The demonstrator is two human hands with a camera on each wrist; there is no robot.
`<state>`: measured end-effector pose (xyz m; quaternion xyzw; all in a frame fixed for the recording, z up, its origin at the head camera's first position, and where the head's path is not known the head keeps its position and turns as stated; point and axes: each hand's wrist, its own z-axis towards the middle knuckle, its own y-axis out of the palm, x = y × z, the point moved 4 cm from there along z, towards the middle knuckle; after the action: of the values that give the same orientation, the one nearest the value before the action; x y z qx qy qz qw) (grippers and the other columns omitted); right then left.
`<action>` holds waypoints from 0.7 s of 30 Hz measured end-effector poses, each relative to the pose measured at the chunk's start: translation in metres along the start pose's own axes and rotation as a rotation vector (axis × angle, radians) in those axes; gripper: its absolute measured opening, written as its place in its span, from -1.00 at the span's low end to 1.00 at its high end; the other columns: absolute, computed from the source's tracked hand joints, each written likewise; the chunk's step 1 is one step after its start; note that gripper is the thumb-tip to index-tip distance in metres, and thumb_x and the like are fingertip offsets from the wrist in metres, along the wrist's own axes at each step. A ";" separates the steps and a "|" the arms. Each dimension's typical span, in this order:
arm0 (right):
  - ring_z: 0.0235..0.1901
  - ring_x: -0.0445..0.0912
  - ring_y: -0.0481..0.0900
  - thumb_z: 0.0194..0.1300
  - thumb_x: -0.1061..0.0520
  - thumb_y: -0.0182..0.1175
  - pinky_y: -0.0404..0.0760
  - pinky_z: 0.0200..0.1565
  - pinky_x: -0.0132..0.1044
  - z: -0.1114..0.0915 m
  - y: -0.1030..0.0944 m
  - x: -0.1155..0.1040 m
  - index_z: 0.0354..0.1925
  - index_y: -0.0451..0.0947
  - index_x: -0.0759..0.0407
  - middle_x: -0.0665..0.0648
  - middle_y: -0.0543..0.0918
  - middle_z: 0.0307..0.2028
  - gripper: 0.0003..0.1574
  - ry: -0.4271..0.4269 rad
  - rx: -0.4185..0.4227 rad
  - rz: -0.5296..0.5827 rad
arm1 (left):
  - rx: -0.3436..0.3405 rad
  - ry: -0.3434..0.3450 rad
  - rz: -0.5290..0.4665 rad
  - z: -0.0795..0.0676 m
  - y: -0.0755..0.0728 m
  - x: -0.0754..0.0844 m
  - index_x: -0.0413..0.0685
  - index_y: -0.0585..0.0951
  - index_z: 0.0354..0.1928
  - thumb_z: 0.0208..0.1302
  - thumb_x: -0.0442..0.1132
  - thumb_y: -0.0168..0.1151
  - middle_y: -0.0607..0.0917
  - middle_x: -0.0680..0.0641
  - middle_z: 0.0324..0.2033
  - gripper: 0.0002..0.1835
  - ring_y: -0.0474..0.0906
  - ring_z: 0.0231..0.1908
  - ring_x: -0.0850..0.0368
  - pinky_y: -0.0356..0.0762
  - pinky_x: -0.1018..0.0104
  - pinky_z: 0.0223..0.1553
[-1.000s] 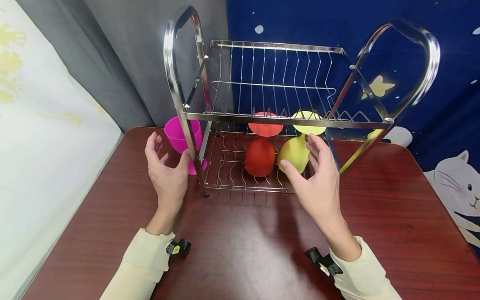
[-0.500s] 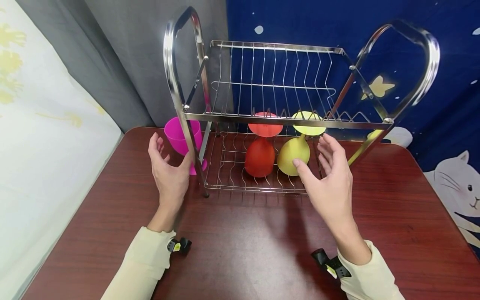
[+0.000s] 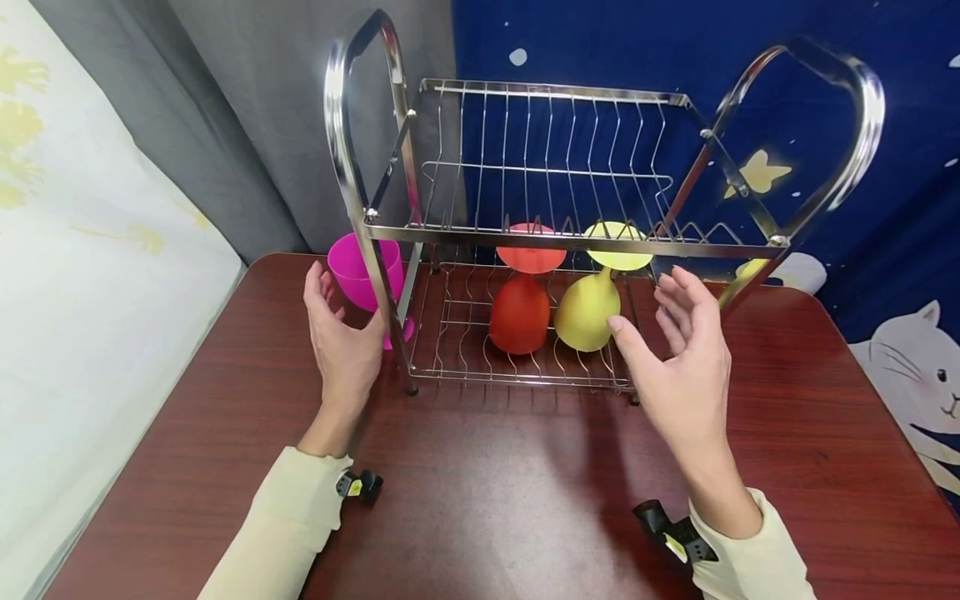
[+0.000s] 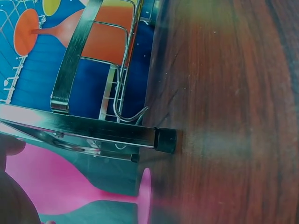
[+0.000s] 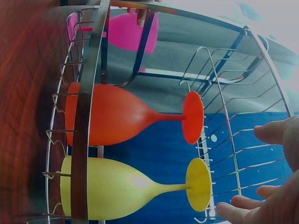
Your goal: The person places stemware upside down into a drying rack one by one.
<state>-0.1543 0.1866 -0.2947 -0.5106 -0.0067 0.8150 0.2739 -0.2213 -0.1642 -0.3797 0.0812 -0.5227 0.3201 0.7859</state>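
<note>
A pink plastic goblet [image 3: 363,271] stands upright on the table just outside the rack's left leg. My left hand [image 3: 341,342] is in front of it, fingers spread in a loose curve and thumb tip at the leg; in the left wrist view its fingers overlap the goblet's bowl. Upside down on the lower shelf of the metal dish rack [image 3: 525,237] are a red goblet [image 3: 519,315] and, to its right, a yellow goblet [image 3: 588,312]. My right hand [image 3: 686,367] holds nothing. Its fingers are relaxed and apart, with the thumb tip close to the yellow bowl.
The rack has wire shelves on two levels and tall curved handles at both ends. Brown wooden table [image 3: 480,500] lies in front. Behind are a grey curtain [image 3: 247,125] and a dark blue patterned cloth [image 3: 570,42]; a white cloth [image 3: 90,250] hangs at left.
My right hand has drawn away to the right from the yellow goblet. My left hand has shifted slightly right, nearer the rack's leg. The goblets have stayed in place.
</note>
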 end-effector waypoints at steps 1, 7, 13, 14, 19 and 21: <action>0.20 -0.13 0.48 0.10 0.26 0.40 0.44 0.24 -0.32 0.000 -0.001 0.000 0.35 0.27 0.16 0.12 0.48 0.21 -0.12 0.002 0.002 -0.002 | -0.005 0.005 0.004 0.001 0.001 0.001 0.16 0.13 0.46 0.05 -0.05 0.45 0.35 0.02 0.31 -0.04 0.29 0.28 0.19 0.39 0.01 0.20; 0.19 -0.13 0.49 0.12 0.26 0.39 0.46 0.22 -0.32 0.000 -0.006 0.000 0.35 0.26 0.17 0.13 0.49 0.21 -0.12 0.001 0.009 -0.016 | -0.017 0.042 0.016 0.004 0.005 0.005 0.10 0.12 0.46 0.01 -0.09 0.49 0.36 -0.01 0.27 0.00 0.35 0.22 0.18 0.46 0.07 0.17; 0.15 -0.15 0.52 0.13 0.27 0.38 0.49 0.19 -0.32 0.001 -0.010 0.002 0.35 0.27 0.16 0.16 0.51 0.17 -0.14 0.000 0.015 0.009 | -0.011 0.044 0.008 0.005 0.007 0.006 0.15 0.12 0.45 -0.01 -0.10 0.50 0.36 0.01 0.26 0.01 0.40 0.19 0.18 0.50 0.21 0.15; 0.14 -0.16 0.53 0.13 0.27 0.38 0.50 0.18 -0.33 0.001 -0.011 0.002 0.35 0.27 0.15 0.16 0.52 0.16 -0.15 0.000 0.017 0.015 | -0.011 0.044 0.004 0.006 0.008 0.006 0.15 0.12 0.45 -0.01 -0.10 0.50 0.36 0.01 0.26 0.01 0.40 0.19 0.17 0.50 0.20 0.15; 0.06 -0.18 0.59 0.14 0.27 0.36 0.55 0.10 -0.40 0.001 -0.015 0.004 0.31 0.33 0.10 0.07 0.60 0.06 -0.21 0.005 0.037 0.037 | -0.011 0.045 -0.006 0.007 0.010 0.003 0.16 0.11 0.45 -0.01 -0.12 0.50 0.35 0.01 0.26 0.00 0.40 0.19 0.13 0.51 0.14 0.15; 0.01 -0.18 0.61 0.15 0.26 0.36 0.57 0.05 -0.44 0.002 -0.016 0.005 0.29 0.37 0.09 0.02 0.63 0.01 -0.25 0.005 0.051 0.039 | -0.009 0.040 0.003 0.008 0.011 0.003 0.14 0.12 0.45 -0.01 -0.11 0.50 0.35 0.00 0.27 0.01 0.39 0.20 0.14 0.51 0.17 0.16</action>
<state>-0.1500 0.2032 -0.2932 -0.5056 0.0249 0.8187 0.2711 -0.2329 -0.1583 -0.3760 0.0704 -0.5085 0.3206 0.7961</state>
